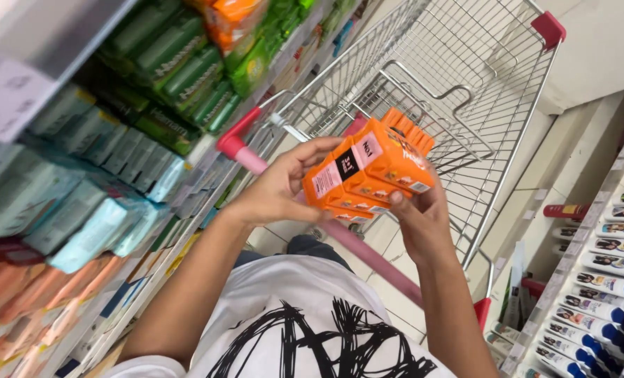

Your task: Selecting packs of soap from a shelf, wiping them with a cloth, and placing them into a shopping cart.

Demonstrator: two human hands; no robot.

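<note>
— Shelving (81,210) far left, crammed with teal boxes and, higher up, green packs (179,63). Untouched by either hand. Worth minding?

— Only as something to stay clear of. Next along, please.

— Left hand (277,189): curled round the near end of the orange multipack (368,171), thumb laid over the top face beside the label. Grasping, not squeezing hard.

— Good enough. Probably better to spread those fingers wider under the wrap, against any flexing at the seams of the bundled boxes.

— Multipack itself: held up tilted between both hands, above the pink cart handle (252,159) and in front of the wire cart (480,91). Resting on nothing.

— Then hold level and close to the body while turning it over to look. Less strain on the wrists, and likely less chance of a slip.

— Right hand (420,224): cupped under the lower right corner, thumb pressed against the side face. Also gripping the pack.

— Fine as the bearing hand. Carry the weight there and steer lightly with the left.

— Far right: rack of white bottles with blue caps (606,287), well apart from the pack.

— No concern, judging from here. Mind the elbow on that side all the same.
</note>
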